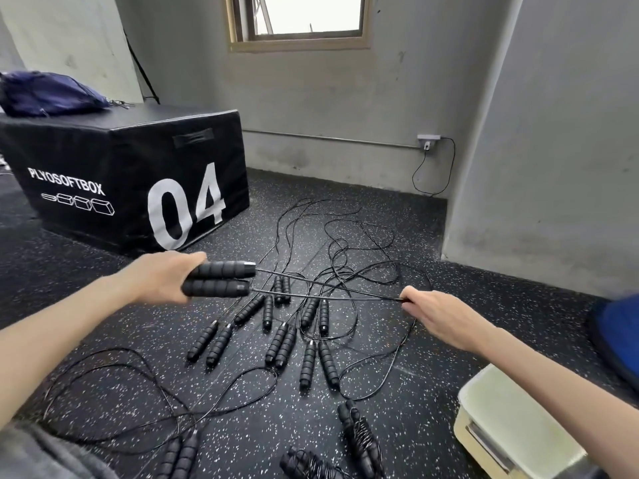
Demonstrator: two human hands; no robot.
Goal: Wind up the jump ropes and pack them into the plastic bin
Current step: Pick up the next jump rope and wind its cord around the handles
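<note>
My left hand [166, 281] grips two black foam handles [219, 280] lying rightward, their thin black cord [328, 293] stretching taut to my right hand [437, 318], which pinches it.

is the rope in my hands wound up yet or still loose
Still loose. The left hand holds both handles together, and the cord runs straight out to the right hand, with no coils.

Grey walls [345, 98] meeting black speckled floor [103, 340]; daylight coming through wood-framed window [301, 19]; black plyo box [121, 181] sitting left, navy bag [45, 93] lying on top.
</note>
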